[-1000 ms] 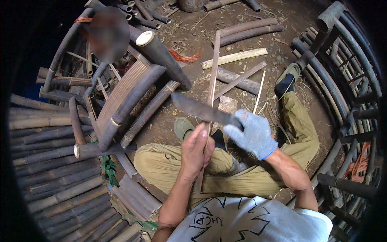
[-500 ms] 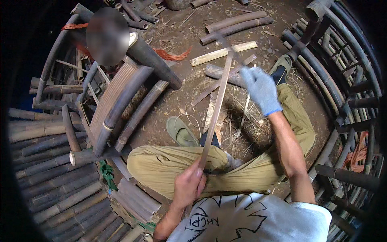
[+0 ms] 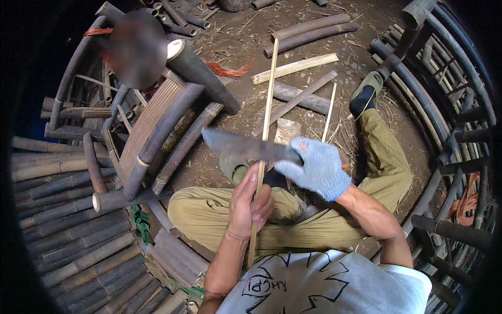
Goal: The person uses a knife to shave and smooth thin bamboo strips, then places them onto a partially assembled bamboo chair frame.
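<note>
Knife (image 3: 240, 146) across an upright-running strip (image 3: 267, 115).
Left of the work stands a bamboo seat (image 3: 149, 118). The blade points left, tip slightly farther from the body, its long axis crossing the strip just beyond the left hand (image 3: 251, 204); whether the two touch, I cannot tell. That bare hand wraps fingers and thumb around the strip, which runs from near the shirt (image 3: 314, 288) outward over the ground (image 3: 235, 99), far end leaning a little right. The gloved right hand (image 3: 316, 168) clasps the knife's handle.
</note>
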A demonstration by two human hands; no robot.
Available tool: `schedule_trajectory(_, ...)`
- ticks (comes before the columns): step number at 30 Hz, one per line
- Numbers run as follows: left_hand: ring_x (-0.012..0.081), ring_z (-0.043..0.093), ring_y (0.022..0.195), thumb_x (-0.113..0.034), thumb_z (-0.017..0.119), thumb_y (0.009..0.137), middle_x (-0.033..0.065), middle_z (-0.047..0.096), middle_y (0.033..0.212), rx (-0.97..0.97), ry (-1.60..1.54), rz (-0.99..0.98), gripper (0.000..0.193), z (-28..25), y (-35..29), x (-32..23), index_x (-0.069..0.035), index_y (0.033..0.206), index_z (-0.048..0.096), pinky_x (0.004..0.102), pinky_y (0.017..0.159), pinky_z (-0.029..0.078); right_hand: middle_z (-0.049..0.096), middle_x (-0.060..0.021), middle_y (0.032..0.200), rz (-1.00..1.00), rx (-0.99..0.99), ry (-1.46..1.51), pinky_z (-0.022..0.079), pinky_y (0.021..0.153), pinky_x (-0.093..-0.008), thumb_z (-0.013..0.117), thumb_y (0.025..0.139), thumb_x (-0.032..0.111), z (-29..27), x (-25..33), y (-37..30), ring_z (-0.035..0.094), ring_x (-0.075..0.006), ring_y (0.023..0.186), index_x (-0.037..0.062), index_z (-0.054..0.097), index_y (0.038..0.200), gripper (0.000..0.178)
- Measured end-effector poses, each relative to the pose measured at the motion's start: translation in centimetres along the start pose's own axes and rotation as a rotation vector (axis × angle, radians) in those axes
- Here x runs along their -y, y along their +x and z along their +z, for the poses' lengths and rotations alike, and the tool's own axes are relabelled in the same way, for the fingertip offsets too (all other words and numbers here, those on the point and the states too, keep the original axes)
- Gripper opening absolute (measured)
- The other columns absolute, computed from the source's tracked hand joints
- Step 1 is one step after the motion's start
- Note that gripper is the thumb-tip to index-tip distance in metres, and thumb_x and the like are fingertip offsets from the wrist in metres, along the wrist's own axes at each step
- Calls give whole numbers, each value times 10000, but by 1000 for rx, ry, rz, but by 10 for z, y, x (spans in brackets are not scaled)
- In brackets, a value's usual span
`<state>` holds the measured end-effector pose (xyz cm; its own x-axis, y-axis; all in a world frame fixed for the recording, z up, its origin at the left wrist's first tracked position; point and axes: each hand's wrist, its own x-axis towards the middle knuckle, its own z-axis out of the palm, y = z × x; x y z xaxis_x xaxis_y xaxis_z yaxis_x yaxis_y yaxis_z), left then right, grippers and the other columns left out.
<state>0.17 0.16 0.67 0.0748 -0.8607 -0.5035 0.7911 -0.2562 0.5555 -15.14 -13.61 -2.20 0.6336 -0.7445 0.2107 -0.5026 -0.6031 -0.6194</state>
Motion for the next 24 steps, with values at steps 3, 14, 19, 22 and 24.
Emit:
schedule_trajectory(3,55,300,343,-294,368,1088,-54,305,517,93,30,13,498,0,-9,6,-132,1553,289,213,311,287,614,-143,698,-26,-123,-45,502,585,-444,765,800,478,-3,-14,10,636,-364,637,88,622,834,417)
schedule_trajectory(14,57,287,393,-319,376,1090,-55,292,526,-34,95,-176,489,-36,-68,13,-127,1538,345,208,357,282,686,-183,798,114,-118,-258,536,653,-477,598,888,613,-13,-68,45,683,-384,753,92,690,894,529)
schedule_trajectory(19,56,312,391,-391,412,1070,-46,330,525,-42,151,-219,541,-60,-93,23,-122,1536,348,206,355,290,682,-209,829,96,-49,-356,527,674,-482,622,899,519,-6,-91,39,671,-414,777,73,682,911,450)
schedule_trajectory(22,56,343,391,-434,442,1052,-30,384,541,-46,181,-163,581,-94,-132,27,-105,1525,362,206,358,304,672,-227,847,266,-154,-593,521,685,-527,495,982,238,-77,-208,65,676,-401,760,9,559,1104,267)
schedule_trajectory(24,60,366,394,-452,461,1041,-15,436,574,-48,-166,-58,601,-94,-145,37,-90,1514,379,210,366,318,681,-233,898,156,-231,-416,515,714,-491,536,1000,351,-57,-185,60,671,-421,788,33,647,953,340)
